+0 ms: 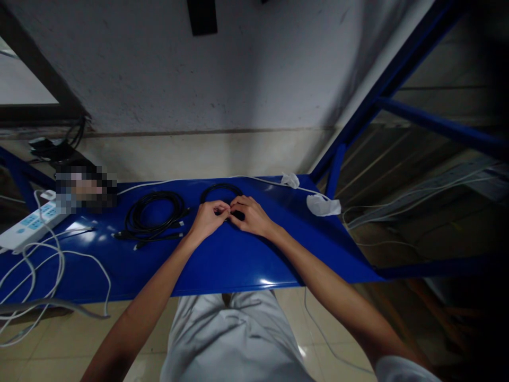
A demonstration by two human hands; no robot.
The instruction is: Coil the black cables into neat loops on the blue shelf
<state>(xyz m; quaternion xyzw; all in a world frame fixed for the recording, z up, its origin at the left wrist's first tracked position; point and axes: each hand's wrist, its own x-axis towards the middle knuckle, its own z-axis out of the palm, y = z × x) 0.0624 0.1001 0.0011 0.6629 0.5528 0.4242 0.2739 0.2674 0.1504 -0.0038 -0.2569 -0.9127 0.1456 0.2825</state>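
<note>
Left hand (211, 218) and right hand (251, 215) meet, fingertips pinched together, at the looped black cable (220, 187) on the glossy blue tabletop (246, 260). Whether the fingertips clamp the cable cannot be determined.

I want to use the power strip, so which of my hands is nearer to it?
Left: your left hand is right of the power strip, past the black cable coil; your right hand is farther right.

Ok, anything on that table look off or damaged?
Loose white cables sprawl in a tangle past the front edge of the glossy blue tabletop, on the left. Two crumpled white scraps lie towards its right end, like litter. No spill or damage visible.
</note>
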